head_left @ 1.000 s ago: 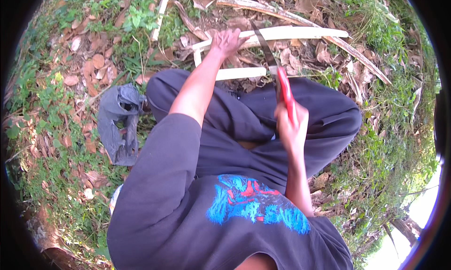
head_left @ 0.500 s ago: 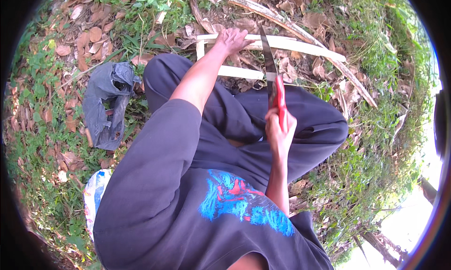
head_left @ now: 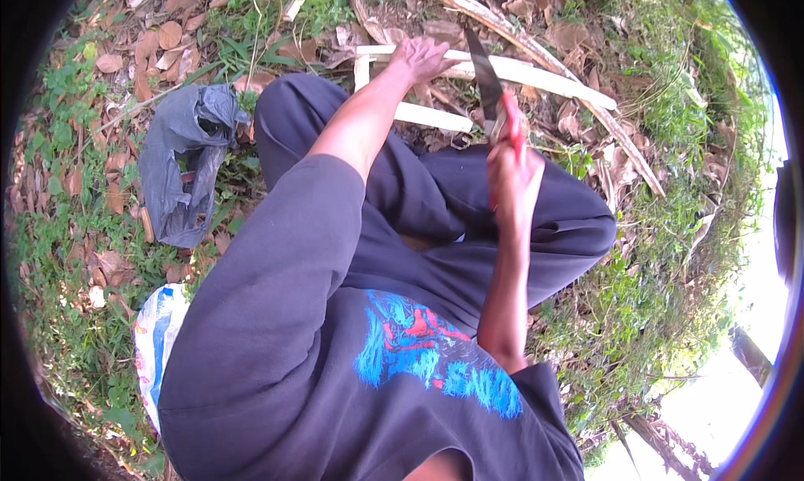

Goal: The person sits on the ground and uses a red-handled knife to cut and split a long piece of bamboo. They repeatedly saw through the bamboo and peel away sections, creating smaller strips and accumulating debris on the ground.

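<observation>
My left hand (head_left: 425, 60) is closed around a peeled, pale wooden stick (head_left: 544, 81) near its left end. My right hand (head_left: 513, 175) grips the red handle of a handsaw (head_left: 486, 83). The dark blade crosses the stick just right of my left hand, its tip pointing away from me. Whether the teeth are in the wood, I cannot tell. Nearer my crossed legs lies a shorter pale piece of wood (head_left: 433, 118). A short upright pale piece (head_left: 362, 72) stands at the left, meeting the long stick's end.
A longer, rough brown stick (head_left: 511, 39) slants across the ground beyond the pale one. Left of my knee lies a crumpled dark plastic bag (head_left: 172, 171). A white and blue package (head_left: 157, 330) sits by my left side. Dry leaves and green weeds cover the ground.
My right hand and the saw have moved forward and slightly right, pushing the blade farther across the stick. My left hand keeps its hold on the wood.
</observation>
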A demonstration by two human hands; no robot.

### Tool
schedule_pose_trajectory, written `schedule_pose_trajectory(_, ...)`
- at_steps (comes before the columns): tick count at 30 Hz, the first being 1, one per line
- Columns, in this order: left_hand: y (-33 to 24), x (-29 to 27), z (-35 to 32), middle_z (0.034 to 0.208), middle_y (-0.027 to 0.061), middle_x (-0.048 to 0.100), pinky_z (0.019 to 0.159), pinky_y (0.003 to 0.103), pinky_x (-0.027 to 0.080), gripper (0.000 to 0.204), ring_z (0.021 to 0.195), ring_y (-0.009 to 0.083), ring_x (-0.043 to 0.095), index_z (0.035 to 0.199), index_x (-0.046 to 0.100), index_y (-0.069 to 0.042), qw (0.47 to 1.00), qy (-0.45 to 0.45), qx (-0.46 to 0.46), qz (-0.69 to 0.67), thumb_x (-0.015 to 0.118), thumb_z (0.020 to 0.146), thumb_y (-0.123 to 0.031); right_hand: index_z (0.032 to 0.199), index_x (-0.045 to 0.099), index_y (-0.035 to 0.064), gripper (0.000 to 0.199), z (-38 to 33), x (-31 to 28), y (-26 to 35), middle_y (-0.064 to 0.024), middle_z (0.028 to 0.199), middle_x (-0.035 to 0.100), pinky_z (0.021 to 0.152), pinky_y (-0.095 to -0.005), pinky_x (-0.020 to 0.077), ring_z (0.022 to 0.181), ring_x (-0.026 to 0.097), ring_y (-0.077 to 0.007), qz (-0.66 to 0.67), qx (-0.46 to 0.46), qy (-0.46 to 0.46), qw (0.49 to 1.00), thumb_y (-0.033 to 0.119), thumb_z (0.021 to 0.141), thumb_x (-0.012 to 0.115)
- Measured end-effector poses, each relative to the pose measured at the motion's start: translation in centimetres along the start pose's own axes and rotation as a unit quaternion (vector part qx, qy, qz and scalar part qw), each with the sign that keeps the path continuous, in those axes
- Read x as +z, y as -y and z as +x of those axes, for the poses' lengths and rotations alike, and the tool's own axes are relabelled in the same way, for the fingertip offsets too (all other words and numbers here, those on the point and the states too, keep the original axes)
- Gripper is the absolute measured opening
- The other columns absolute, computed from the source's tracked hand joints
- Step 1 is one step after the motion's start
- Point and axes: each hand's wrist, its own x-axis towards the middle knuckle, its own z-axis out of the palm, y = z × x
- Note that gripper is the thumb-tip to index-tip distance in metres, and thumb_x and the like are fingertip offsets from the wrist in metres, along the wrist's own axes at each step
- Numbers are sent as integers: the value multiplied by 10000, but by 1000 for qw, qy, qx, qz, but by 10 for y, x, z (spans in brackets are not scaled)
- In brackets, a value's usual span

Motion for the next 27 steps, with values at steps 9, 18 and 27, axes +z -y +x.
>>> schedule_pose_trajectory(9, -3, -1, -7, 1133, 232, 638, 869, 535, 534, 653, 1060, 361, 653, 1306, 523, -156, 999, 41, -12, 13, 331, 989, -694, 718, 611, -4, 205, -7, 18, -19, -1, 588, 531, 511, -278, 373, 528, 465, -67, -8, -34, -3, 999, 23, 896, 514)
schedule_pose_trajectory(18, 1, -14, -2, 1187, 228, 612, 931, 578, 512, 647, 1109, 348, 636, 1379, 503, -211, 998, 63, -26, 1, 332, 985, -695, 709, 608, 19, 218, -13, 7, -7, 34, 542, 482, 439, -242, 304, 444, 417, -49, 26, 19, 2, 999, 104, 896, 536)
schedule_pose_trajectory(27, -5, -13, -8, 1147, 239, 641, 930, 568, 512, 635, 1085, 376, 650, 1391, 526, -242, 997, 75, -22, -9, 339, 986, -693, 734, 629, 15, 157, -8, 13, -44, 15, 581, 528, 493, -226, 350, 512, 463, -43, 17, -33, -3, 999, 49, 863, 546)
